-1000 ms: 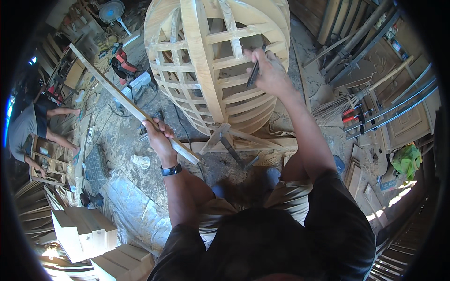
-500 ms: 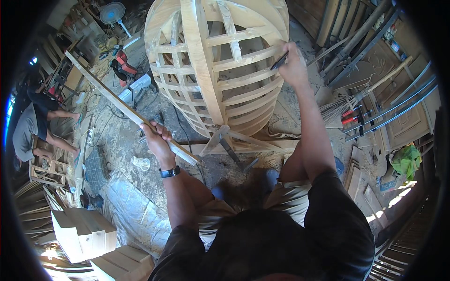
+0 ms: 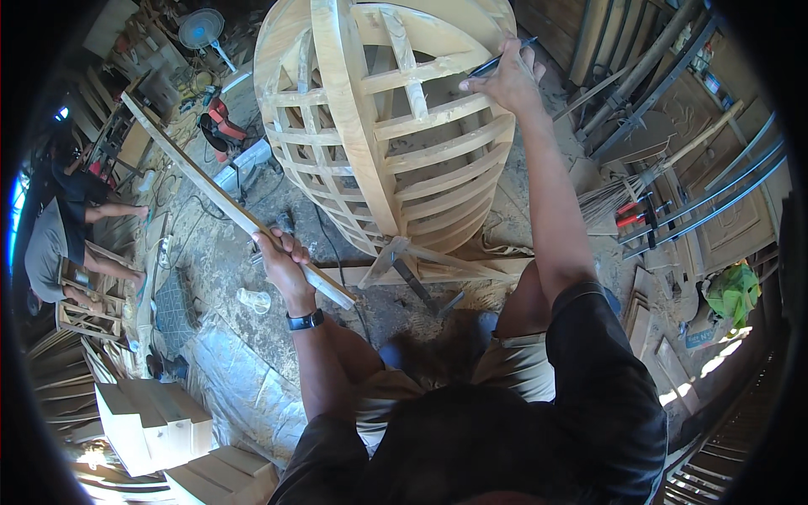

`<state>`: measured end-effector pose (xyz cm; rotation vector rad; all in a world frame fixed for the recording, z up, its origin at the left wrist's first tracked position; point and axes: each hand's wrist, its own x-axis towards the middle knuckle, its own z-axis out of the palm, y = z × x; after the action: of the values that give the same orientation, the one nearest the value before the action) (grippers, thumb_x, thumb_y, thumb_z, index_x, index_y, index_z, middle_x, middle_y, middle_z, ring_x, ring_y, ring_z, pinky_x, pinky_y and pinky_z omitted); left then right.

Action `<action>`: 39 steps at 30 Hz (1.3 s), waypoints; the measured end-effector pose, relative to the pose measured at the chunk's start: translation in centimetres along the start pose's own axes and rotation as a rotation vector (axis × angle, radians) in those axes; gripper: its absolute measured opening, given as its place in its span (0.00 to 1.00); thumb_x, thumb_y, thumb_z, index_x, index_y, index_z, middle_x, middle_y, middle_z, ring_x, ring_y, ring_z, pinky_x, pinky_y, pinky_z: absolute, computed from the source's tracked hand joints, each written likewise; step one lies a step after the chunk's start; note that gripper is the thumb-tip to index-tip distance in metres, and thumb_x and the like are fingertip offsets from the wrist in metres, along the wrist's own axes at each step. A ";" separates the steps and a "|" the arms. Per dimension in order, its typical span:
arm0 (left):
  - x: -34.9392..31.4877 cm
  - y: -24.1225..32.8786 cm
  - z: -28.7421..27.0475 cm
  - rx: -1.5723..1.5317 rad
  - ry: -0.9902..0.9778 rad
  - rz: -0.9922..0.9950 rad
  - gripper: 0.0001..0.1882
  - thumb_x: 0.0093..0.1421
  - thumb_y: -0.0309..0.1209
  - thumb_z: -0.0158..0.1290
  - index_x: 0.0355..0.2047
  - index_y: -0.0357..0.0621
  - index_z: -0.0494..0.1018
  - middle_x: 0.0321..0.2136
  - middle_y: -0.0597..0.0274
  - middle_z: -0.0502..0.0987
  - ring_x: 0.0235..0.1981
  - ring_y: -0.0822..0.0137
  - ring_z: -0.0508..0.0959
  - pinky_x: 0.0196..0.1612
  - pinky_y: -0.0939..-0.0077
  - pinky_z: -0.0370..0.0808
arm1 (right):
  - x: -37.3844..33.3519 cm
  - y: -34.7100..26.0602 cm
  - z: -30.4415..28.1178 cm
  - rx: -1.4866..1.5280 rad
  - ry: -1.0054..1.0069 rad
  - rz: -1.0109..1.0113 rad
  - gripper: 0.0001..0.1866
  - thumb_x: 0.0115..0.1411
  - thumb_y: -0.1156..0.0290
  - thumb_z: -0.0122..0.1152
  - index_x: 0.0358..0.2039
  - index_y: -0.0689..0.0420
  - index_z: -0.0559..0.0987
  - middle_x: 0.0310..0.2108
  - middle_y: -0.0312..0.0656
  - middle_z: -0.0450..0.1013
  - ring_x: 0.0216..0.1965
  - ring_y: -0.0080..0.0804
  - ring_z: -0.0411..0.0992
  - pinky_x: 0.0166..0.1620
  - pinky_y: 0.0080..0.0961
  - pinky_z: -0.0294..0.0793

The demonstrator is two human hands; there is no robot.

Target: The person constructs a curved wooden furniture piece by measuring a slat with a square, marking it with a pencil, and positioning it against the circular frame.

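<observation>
A large rounded frame of pale wood (image 3: 359, 126), with a thick centre beam and curved ribs, stands in front of me like a small boat hull. My left hand (image 3: 284, 257) is closed round a long straight wooden strip (image 3: 198, 169), near its lower end. The strip slants up to the far left. My right hand (image 3: 513, 82) is at the frame's upper right edge, by the ribs, gripping a slim dark pen (image 3: 486, 66). One end of the pen sticks out past the fingers to the right, the other points left.
A red and black power saw (image 3: 220, 126) and a fan (image 3: 202, 29) stand at the far left. Another person (image 3: 57, 240) crouches at the left edge. Pale boxes (image 3: 151, 421) lie at lower left, while metal rods, red clamps (image 3: 627, 214) and a broom (image 3: 619, 192) are on the right.
My right hand has moved up and slightly left along the frame's edge, and the pen has turned in its fingers. The left hand still holds the strip, almost unmoved.
</observation>
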<state>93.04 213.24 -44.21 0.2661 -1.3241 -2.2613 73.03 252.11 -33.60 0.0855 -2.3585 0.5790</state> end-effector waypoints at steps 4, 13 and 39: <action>0.0 -0.2 0.2 0.039 0.014 -0.009 0.24 0.71 0.57 0.37 0.36 0.49 0.65 0.19 0.73 0.59 0.16 0.78 0.59 0.19 0.82 0.59 | 0.2 1.1 1.6 -0.020 0.110 -0.017 0.55 0.33 0.40 0.80 0.51 0.60 0.59 0.58 0.52 0.64 0.59 0.51 0.59 0.56 0.50 0.55; 0.3 -0.1 -0.3 0.022 -0.002 -0.014 0.25 0.71 0.57 0.37 0.35 0.48 0.65 0.19 0.72 0.59 0.16 0.78 0.59 0.19 0.82 0.59 | -0.3 5.3 1.5 0.170 0.430 0.114 0.50 0.40 0.40 0.77 0.52 0.59 0.62 0.55 0.49 0.68 0.57 0.50 0.64 0.59 0.50 0.56; 0.4 -0.4 -0.3 -0.033 0.013 0.006 0.24 0.71 0.57 0.39 0.35 0.49 0.65 0.19 0.73 0.58 0.16 0.78 0.58 0.19 0.83 0.59 | -1.1 5.3 1.8 0.328 0.366 0.159 0.50 0.43 0.42 0.76 0.54 0.63 0.61 0.53 0.58 0.69 0.59 0.55 0.63 0.59 0.52 0.57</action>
<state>92.73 212.99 -44.65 0.2646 -1.2775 -2.2704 71.58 255.97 -37.47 -0.0571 -1.9117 0.9688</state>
